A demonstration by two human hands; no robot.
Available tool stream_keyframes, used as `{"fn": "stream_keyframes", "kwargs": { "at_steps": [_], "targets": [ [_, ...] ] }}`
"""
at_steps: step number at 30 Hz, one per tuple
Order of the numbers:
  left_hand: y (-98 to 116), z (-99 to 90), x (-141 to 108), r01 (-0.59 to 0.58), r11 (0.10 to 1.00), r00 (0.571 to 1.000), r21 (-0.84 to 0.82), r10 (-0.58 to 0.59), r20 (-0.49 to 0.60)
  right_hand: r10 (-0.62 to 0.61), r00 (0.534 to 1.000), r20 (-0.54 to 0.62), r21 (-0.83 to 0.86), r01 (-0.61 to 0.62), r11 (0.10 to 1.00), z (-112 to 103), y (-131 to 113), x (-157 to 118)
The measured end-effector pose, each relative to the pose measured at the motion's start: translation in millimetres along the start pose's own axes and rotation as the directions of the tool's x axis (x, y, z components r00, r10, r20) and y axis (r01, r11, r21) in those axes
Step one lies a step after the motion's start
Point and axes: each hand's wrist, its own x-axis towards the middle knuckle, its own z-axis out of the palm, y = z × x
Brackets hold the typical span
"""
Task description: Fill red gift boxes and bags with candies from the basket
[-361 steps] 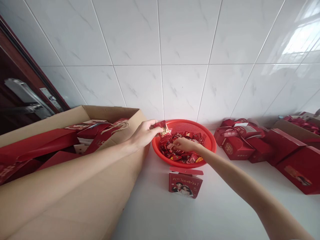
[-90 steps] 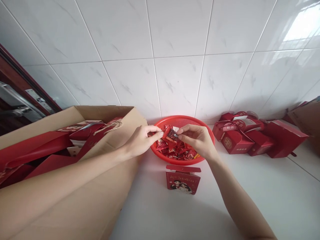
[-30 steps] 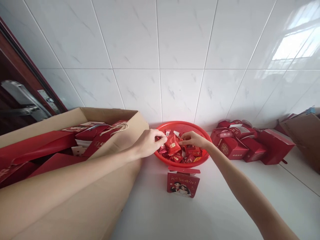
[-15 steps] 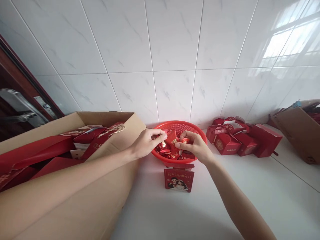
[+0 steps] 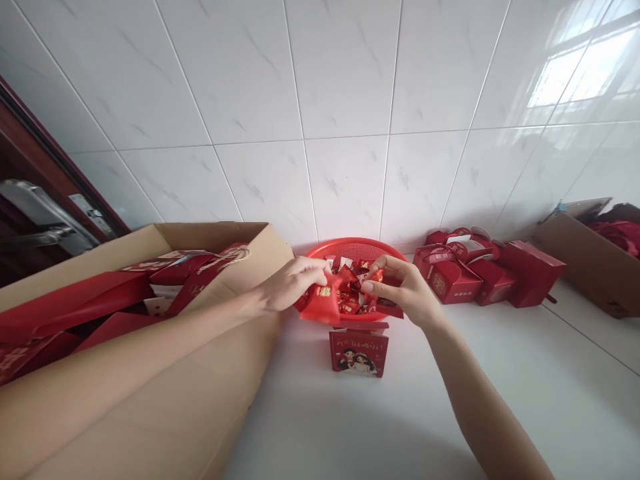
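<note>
A red plastic basket (image 5: 356, 244) holds many small red wrapped packets (image 5: 350, 303). Over its left side, my left hand (image 5: 300, 283) grips a larger red packet (image 5: 321, 304) with gold print, which hangs over the basket's front left rim. At the right side of the basket is my right hand (image 5: 395, 283), its thumb and fingers pinched on a small shiny red packet (image 5: 377, 276). Just in front of the basket, a small red box (image 5: 359, 352) with a cartoon couple on its front stands upright on the white surface, its top flaps up.
A large cardboard box (image 5: 210, 373) with red boxes and bags inside fills the left. Several red gift boxes (image 5: 457, 280) stand to the right, with another cardboard box (image 5: 590, 257) beyond. A tiled wall rises behind; a door handle (image 5: 45, 223) is at far left.
My left hand has lifted the larger red packet from the basket and drawn it left and toward me. My right hand has moved slightly right and now pinches a small packet.
</note>
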Motion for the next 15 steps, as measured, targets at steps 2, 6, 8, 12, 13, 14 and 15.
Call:
{"fn": "stream_keyframes", "kwargs": {
  "at_steps": [2, 6, 8, 12, 13, 14, 15],
  "targets": [
    [4.8, 0.2, -5.5, 0.016, 0.998, 0.972, 0.066, -0.031, 0.234, 0.007, 0.997, 0.08, -0.127, 0.004, 0.992, -8.8, -4.6, -3.3],
    [10.5, 12.2, -19.8, -0.042, 0.972, 0.861, 0.23, -0.081, 0.502, 0.027, 0.982, 0.19, -0.336, 0.039, 0.941, -18.3, -12.3, -8.6],
    [10.5, 18.6, -24.9, -0.063, 0.96, 0.845, 0.275, -0.096, 0.527, 0.034, 0.966, 0.256, -0.352, 0.061, 0.934, -19.2, -14.2, -9.5],
    [5.9, 23.7, -26.2, -0.144, 0.939, 0.849, 0.313, -0.045, 0.526, 0.109, 0.892, 0.44, -0.363, 0.066, 0.929, -18.0, -16.3, -10.4],
    [4.3, 24.1, -25.4, -0.177, 0.932, 0.849, 0.315, -0.017, 0.528, 0.134, 0.869, 0.476, -0.38, 0.066, 0.923, -17.4, -16.9, -11.2],
    [2.7, 24.6, -24.7, -0.212, 0.924, 0.847, 0.318, 0.011, 0.532, 0.159, 0.846, 0.509, -0.404, 0.072, 0.912, -16.6, -17.5, -12.3],
    [1.1, 25.3, -24.1, -0.244, 0.916, 0.844, 0.319, 0.038, 0.535, 0.184, 0.822, 0.539, -0.433, 0.083, 0.897, -15.8, -18.2, -13.6]
  ]
}}
